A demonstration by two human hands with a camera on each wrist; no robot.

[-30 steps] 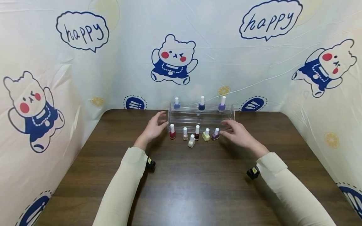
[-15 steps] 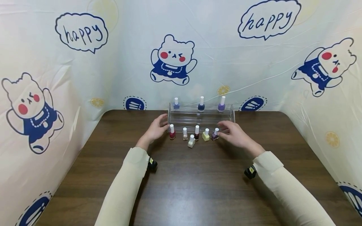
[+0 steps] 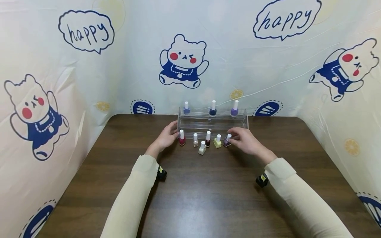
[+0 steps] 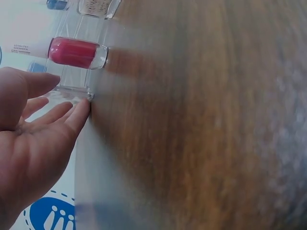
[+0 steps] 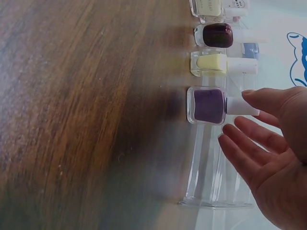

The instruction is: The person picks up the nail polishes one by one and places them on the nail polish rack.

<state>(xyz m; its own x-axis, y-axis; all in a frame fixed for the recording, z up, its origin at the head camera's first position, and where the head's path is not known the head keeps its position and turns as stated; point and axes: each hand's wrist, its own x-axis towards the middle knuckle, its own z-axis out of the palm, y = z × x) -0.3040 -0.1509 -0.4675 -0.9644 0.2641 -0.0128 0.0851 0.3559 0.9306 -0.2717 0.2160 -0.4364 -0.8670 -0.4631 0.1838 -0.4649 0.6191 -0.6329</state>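
Note:
A clear stepped rack (image 3: 197,125) stands at the back of the table, with three nail polish bottles on its top tier: a light blue one (image 3: 186,108), a navy one (image 3: 212,109) and a violet one (image 3: 234,109). At the rack's left end, my left hand (image 3: 166,137) has its fingertips on the side panel, fingers loosely extended, thumb close to the red nail polish (image 4: 74,52). My right hand (image 3: 245,140) pinches the white cap of the dusky purple nail polish (image 5: 209,105) between thumb and index finger; the other fingers are spread beneath. That bottle stands in front of the rack.
Along the rack's front stand a glitter nail polish (image 3: 195,140), a dark red one (image 3: 208,139) and a yellow one (image 3: 217,141). A whitish one (image 3: 202,148) sits nearer to me. Behind the brown table (image 3: 190,195) hangs a printed cloth (image 3: 143,66).
My right hand has moved left onto the purple bottle's cap. My left hand has shifted slightly right and down against the rack's end. The bottles keep their places.

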